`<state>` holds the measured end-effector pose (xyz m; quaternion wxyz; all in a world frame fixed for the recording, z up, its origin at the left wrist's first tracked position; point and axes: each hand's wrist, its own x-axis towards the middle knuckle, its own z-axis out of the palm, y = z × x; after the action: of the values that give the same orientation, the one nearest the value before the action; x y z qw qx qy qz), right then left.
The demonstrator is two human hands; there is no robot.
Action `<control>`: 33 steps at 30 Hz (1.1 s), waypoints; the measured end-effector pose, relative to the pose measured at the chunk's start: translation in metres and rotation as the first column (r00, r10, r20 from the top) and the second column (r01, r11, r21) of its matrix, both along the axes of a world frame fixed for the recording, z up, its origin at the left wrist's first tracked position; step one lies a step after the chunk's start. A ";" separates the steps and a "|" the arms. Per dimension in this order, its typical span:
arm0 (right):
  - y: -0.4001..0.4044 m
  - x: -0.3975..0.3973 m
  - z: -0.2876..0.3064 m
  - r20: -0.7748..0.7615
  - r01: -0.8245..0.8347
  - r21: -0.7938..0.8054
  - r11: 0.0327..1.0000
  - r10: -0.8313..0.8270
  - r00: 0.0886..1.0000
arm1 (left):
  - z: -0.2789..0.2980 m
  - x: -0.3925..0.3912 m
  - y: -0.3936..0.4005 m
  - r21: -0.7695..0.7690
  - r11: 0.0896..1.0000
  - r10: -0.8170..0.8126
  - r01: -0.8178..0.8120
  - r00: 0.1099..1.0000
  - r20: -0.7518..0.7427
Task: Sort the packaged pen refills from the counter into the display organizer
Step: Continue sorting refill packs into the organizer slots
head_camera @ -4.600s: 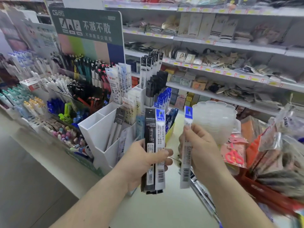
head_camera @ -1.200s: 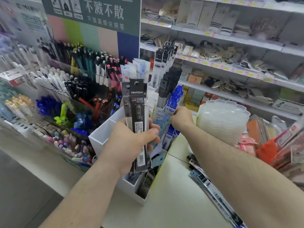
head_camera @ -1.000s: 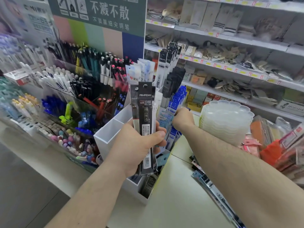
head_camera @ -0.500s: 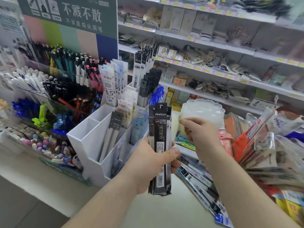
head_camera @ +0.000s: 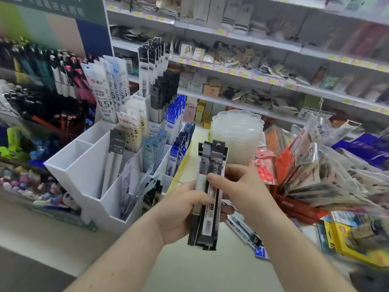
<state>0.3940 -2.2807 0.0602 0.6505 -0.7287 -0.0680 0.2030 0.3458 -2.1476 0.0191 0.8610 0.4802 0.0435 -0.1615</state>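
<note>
We hold a small stack of packaged pen refills upright in front of us, above the counter and just to the right of the white display organizer. Our left hand wraps around the lower half of the stack, fingers curled behind and thumb across the front. Our right hand pinches the front pack, a black one, near its middle, thumb on the face and fingers curled behind.

These packs look light and thin: long, narrow plastic sleeves with a card header and a hang hole at the top. We judge them fairly stiff along their length because of the refills inside, yet glossy and likely to slide against one another. The sensible place to take one seems to be the middle or upper half, pinched flat between thumb and fingers, so that the lower end stays free to drop into a compartment. A loose pinch could let the neighbouring pack come away too.

The organizer already carries several kinds of refill standing upright in its tiered compartments; the front-left ones look empty. More refill packs lie on the counter beneath our right hand, beside a stack of clear plastic trays and a red basket of bagged goods.
</note>
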 end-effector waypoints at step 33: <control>0.027 0.001 -0.031 0.203 0.177 -0.235 0.956 -0.129 0.971 | -0.035 0.008 0.000 0.362 0.885 0.287 -0.293 0.955 0.072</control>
<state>0.3953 -2.2540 0.0295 0.5574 -0.8241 -0.0451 0.0901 0.3534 -2.1472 -0.0158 0.7703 0.6226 0.1370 -0.0162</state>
